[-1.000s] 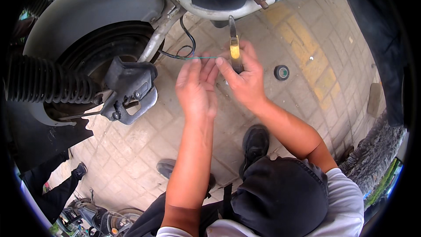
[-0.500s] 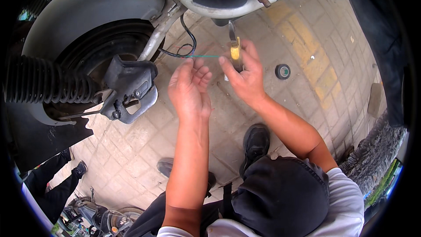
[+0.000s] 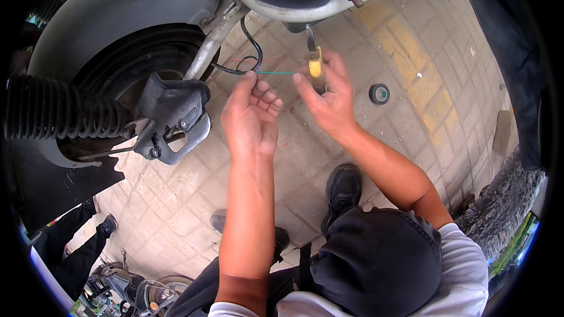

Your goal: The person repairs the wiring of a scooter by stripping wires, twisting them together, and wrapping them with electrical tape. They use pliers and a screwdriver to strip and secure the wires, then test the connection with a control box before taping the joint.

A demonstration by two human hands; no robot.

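My left hand [image 3: 249, 114], palm up with fingers curled, pinches a thin green wire [image 3: 275, 73] by a looped black cable [image 3: 254, 42] beside the scooter's rear wheel. A faint red wire also shows there. My right hand [image 3: 332, 103] grips a yellow-handled metal tool [image 3: 315, 66], its jaws pointing up beneath the vehicle's pale frame tube [image 3: 279, 13]; the green wire runs to that thumb. A dark roll of tape [image 3: 379, 94] lies on the paving to the right.
The wheel with grey fender [image 3: 123, 0], coiled spring [image 3: 64, 108] and black bracket [image 3: 170, 120] fill the left. Another person's dark-trousered legs [image 3: 70, 252] are at lower left, near a second bike [image 3: 132, 287]. A grey fluffy mat [image 3: 493, 199] lies right.
My left hand has moved left and slightly up, away from my right hand, with the green wire between them. My right hand and tool have shifted only slightly.
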